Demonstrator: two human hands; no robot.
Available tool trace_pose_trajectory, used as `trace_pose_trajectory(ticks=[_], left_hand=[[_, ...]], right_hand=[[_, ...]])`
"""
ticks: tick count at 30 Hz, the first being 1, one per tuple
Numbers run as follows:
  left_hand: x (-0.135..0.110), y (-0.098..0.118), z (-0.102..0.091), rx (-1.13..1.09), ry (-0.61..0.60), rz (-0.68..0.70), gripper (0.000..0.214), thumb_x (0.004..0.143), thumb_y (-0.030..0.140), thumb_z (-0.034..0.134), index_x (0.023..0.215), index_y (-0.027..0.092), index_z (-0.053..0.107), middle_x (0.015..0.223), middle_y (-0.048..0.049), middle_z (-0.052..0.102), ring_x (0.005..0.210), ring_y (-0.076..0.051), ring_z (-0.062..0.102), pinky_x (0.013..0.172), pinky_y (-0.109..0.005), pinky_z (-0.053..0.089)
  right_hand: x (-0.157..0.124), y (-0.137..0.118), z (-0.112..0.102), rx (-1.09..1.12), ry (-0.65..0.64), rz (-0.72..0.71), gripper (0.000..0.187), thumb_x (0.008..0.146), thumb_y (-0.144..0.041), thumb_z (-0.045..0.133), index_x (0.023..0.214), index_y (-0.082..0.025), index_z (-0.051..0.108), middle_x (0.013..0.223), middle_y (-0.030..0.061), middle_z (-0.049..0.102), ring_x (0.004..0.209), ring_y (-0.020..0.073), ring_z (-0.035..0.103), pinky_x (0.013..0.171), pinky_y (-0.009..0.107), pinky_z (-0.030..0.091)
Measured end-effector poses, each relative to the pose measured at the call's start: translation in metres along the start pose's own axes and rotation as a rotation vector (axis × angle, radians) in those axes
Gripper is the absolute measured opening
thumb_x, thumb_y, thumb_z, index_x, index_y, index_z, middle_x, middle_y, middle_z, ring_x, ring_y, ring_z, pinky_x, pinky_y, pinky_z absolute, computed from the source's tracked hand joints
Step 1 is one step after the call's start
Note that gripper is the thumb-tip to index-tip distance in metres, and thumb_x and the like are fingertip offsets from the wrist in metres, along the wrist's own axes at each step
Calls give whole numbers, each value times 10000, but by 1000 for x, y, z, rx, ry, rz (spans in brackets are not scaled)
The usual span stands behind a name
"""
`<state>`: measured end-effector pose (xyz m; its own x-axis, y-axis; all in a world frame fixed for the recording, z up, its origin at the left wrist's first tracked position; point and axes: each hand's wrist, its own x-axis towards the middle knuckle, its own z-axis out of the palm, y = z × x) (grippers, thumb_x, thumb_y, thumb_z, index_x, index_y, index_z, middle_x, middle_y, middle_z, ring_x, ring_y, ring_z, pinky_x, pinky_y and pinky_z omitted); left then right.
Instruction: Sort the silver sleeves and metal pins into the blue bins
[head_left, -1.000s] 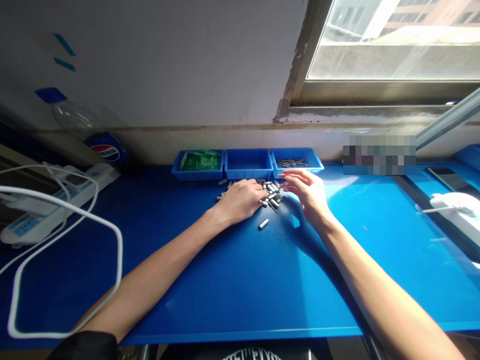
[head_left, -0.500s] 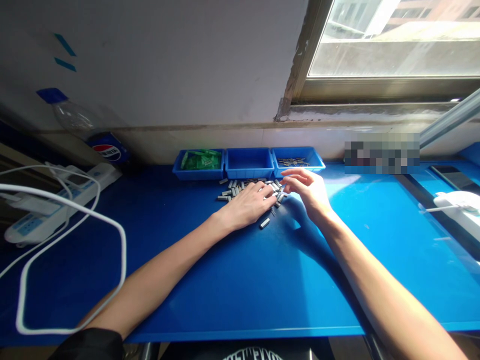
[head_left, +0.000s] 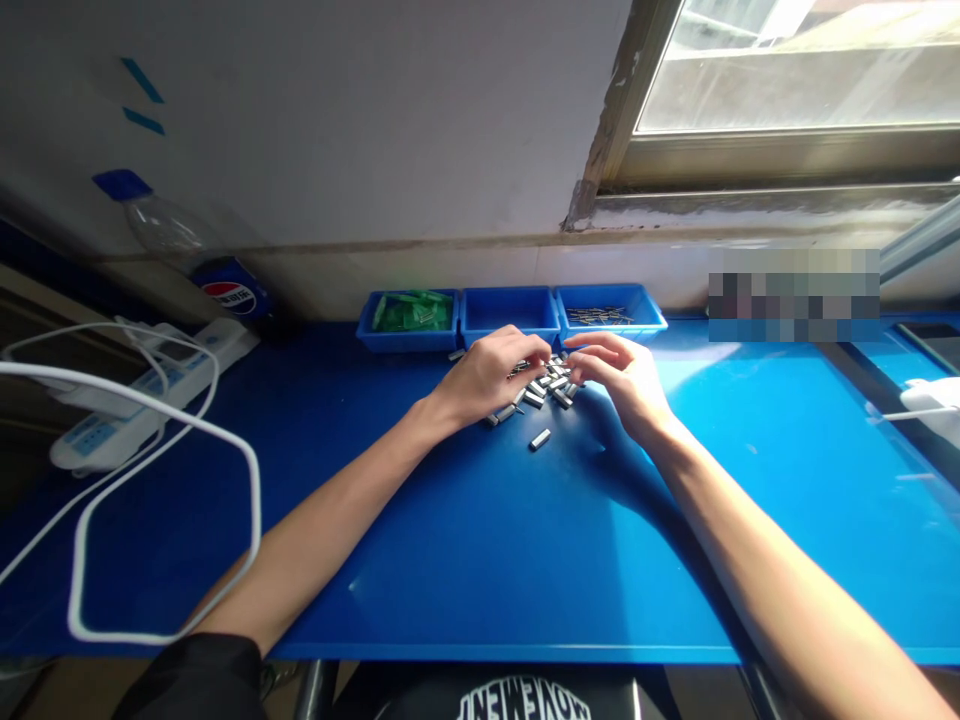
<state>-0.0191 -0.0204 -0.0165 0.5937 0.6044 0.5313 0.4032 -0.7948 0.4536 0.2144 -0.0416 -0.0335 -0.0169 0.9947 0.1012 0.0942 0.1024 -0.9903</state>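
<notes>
A pile of several small grey metal pieces [head_left: 546, 384] lies on the blue table [head_left: 480, 540] in front of three blue bins. My left hand [head_left: 491, 375] rests at the left of the pile with its fingers curled over the pieces. My right hand [head_left: 622, 375] is at the right of the pile, its fingertips pinched together close to my left fingertips. What either hand holds is too small to make out. One grey piece [head_left: 539, 439] lies apart, nearer to me.
The left bin [head_left: 409, 318] holds green parts, the middle bin [head_left: 510, 312] looks bare, the right bin [head_left: 611, 316] holds thin metal pins. A white power strip [head_left: 142, 400] with looping white cables and a plastic bottle [head_left: 187, 250] sit at the left. A window lies above right.
My left hand has slid from flat on the pile to curled at its far left edge. The right hand has closed in toward it. The view has shifted slightly right and down.
</notes>
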Motion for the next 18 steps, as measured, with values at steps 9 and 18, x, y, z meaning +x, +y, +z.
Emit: trace_pose_trajectory(ticks=[9, 18], left_hand=[[-2, -2, 1, -36, 36, -91, 106, 989, 145, 773, 1016, 199, 685, 932, -8, 774, 887, -176, 723, 867, -291, 553], [-1, 1, -9, 2, -31, -197, 87, 993, 192, 789, 1048, 199, 721, 991, -33, 805, 951, -204, 744, 892, -313, 565]], right_hand=[[-4, 0, 4, 65, -121, 86, 303, 806, -523, 952, 975, -289, 862, 924, 64, 844, 835, 308, 801, 862, 512, 656], [-1, 4, -1, 96, -54, 128, 327, 765, -542, 986, 937, -286, 876, 865, 62, 855, 847, 340, 830, 895, 553, 683]])
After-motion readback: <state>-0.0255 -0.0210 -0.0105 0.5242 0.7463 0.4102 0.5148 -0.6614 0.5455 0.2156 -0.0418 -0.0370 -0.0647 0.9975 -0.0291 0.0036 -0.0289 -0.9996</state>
